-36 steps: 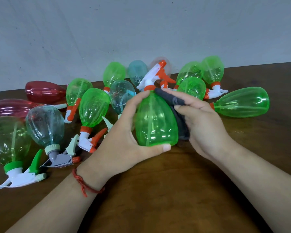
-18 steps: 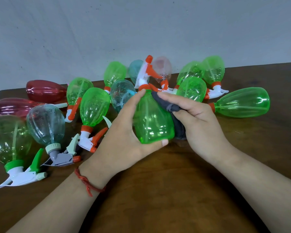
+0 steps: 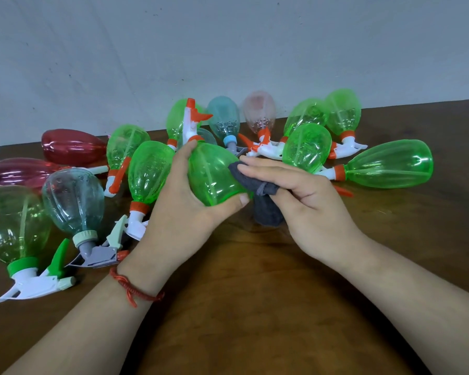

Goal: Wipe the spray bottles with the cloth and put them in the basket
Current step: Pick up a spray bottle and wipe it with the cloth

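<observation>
Green bottle [image 3: 214,174] at table [image 3: 255,307] centre, left hand [image 3: 179,212] wrapped round its body. Right hand [image 3: 309,207] pinches grey cloth [image 3: 266,209], pressing it on the bottle's right side. Spray head has swung left since the earlier frame. Other bottles [image 3: 387,163] lie behind.

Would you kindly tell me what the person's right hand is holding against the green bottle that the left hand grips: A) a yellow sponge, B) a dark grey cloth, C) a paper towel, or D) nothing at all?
B: the right hand presses a dark grey cloth against the side of the green bottle, which the left hand grips.
</observation>
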The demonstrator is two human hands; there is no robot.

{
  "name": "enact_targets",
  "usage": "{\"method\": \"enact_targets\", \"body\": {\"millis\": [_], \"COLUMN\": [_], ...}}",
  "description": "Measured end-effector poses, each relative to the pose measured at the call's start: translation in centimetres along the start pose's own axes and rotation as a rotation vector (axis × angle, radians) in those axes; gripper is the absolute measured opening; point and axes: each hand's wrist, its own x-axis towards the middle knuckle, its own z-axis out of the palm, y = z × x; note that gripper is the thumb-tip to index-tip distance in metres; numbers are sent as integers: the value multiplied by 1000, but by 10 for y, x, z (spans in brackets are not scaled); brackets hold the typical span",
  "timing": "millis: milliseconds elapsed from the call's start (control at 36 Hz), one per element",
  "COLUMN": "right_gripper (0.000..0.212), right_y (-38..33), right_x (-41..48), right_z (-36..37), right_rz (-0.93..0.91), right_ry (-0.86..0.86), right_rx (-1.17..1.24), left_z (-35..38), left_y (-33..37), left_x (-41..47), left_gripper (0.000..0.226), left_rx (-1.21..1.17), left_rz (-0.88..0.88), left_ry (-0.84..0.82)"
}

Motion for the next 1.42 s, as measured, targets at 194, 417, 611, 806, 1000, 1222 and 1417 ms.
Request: {"method": "enact_targets", "body": {"millis": [194,417,611,806,1000,1222,1417], "right_gripper": [49,49,41,30,49,58,54], "right_y": [-6,-6,2,1,0,-2,-1], "right_x": [6,12,12,10,3,0,-1], "right_z": [-4,-8,-8,-8,-10,-8,-7], "right_rz": [141,223,286,219,9,-81,-95], "right_ry": [88,155,205,151,62,-21,7], "right_rx": [233,405,435,262,-39,-104,8], "left_z": [2,1,-2,1,5,-2,-5], "left_y": [4,12,3,3,-10,-11,-11], "left_x": [-8,-14,-7,-10,-6,2,4], "left_gripper": [116,114,116,120,117,114,116], "left_rx": [49,-5,66,135,37,-87,-31], "left_rz": [113,159,123,151,106,-23,51], "left_ry": [-155,-312,-379,-327,-208,-70,-55]}}
